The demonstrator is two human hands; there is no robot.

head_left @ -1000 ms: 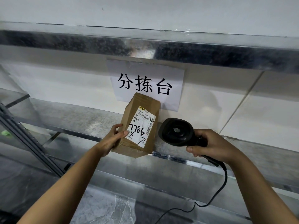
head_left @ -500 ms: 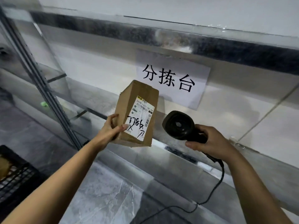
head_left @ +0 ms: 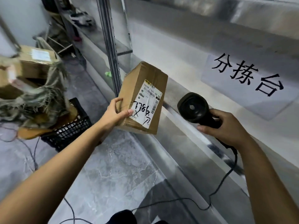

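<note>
Metal shelving (head_left: 111,46), left hand (head_left: 115,113) grip clamped on one parcel (head_left: 137,86), right hand (head_left: 226,128) grip clamped on one scanner (head_left: 192,107)

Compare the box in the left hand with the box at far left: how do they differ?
The held box is gripped in the air by the left hand, tilted; the far box lies flat atop other parcels. The held box's label carries black handwriting; the far box's label looks plain, though blurred. Both are brown cardboard with a white label.

Head-worn view, forward-down, close above the parcel (head_left: 142,97)
</note>
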